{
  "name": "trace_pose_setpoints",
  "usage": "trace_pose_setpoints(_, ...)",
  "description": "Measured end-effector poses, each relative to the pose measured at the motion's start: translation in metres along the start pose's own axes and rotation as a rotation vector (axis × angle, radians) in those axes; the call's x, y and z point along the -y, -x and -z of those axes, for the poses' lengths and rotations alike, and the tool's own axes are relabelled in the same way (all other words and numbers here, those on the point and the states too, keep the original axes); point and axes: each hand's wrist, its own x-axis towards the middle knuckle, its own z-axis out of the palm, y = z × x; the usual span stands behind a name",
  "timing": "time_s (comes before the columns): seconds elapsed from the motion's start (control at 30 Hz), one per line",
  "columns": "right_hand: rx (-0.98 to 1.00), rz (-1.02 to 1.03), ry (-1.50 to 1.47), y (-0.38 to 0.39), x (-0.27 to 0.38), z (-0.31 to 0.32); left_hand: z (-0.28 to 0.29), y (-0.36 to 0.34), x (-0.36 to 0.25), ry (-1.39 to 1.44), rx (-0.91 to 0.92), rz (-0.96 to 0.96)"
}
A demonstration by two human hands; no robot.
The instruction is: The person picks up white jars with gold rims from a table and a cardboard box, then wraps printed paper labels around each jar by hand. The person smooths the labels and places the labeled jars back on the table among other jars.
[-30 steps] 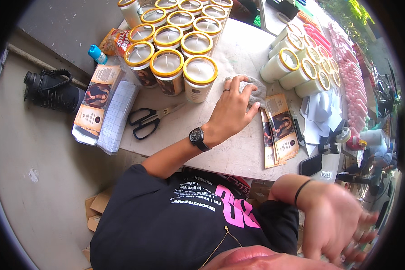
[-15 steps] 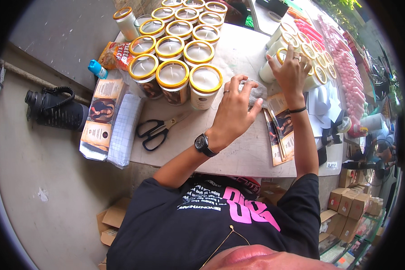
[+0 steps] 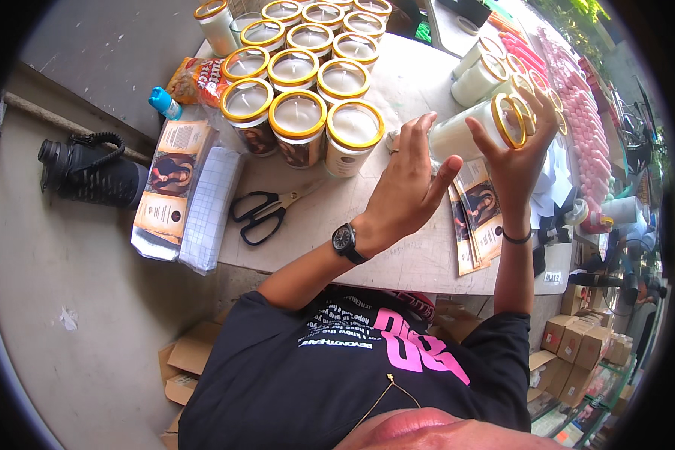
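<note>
My right hand (image 3: 521,146) grips a candle in a clear glass jar (image 3: 461,136) near its gold rim. The jar is tipped onto its side, its rim toward the right and its base toward my left hand. My left hand (image 3: 403,184) is cupped at the base, fingers curved and thumb apart. A bit of grey cloth (image 3: 391,140) shows beside its fingers; the rest is hidden behind the hand. Below the jar lie printed labels (image 3: 476,217) on the table. To the left stand rows of gold-rimmed candle jars (image 3: 298,120), the nearest with labels on.
Black-handled scissors (image 3: 266,212) lie by a stack of labels (image 3: 174,184) and a grid-backed roll (image 3: 212,210) on the table (image 3: 315,262). More white candles (image 3: 478,79) stand at the far right. Left are a black bottle (image 3: 90,172), blue-capped container (image 3: 163,103) and snack bag (image 3: 195,81).
My right hand has lifted a candle jar from the right-hand group and brought it nearer, tilted sideways. My left hand has moved slightly right, and its cloth is now mostly hidden.
</note>
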Motion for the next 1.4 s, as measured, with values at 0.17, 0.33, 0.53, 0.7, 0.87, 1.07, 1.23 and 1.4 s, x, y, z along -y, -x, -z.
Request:
trace_pose_setpoints(0.17,0.360,-0.432,-0.367,0.012,0.011,0.005,0.003,0.000,-0.005,0.090,0.010,-0.069)
trace_pose_setpoints(0.33,0.593,-0.511,-0.376,0.037,-0.008,-0.015,0.003,0.001,-0.007,0.012,0.023,-0.202)
trace_pose_setpoints(0.53,0.652,-0.595,-0.400,0.041,-0.029,-0.034,-0.001,0.001,-0.003,-0.001,0.028,-0.210)
trace_pose_setpoints(0.7,0.684,-0.617,-0.334,0.053,-0.043,-0.052,-0.003,0.002,-0.002,-0.101,0.012,-0.180)
trace_pose_setpoints(0.87,0.688,-0.512,-0.189,0.062,-0.044,-0.056,-0.009,0.008,0.001,-0.160,0.021,-0.099)
trace_pose_setpoints(1.07,0.711,-0.696,-0.319,0.061,-0.037,-0.026,-0.016,0.021,0.001,-0.337,0.106,0.092)
trace_pose_setpoints(1.23,0.655,-0.668,-0.210,0.082,-0.028,0.021,-0.012,0.035,0.003,-0.398,0.278,0.276)
trace_pose_setpoints(1.4,0.340,-0.631,0.047,0.115,-0.027,0.058,-0.011,0.037,0.009,-0.418,0.250,0.237)
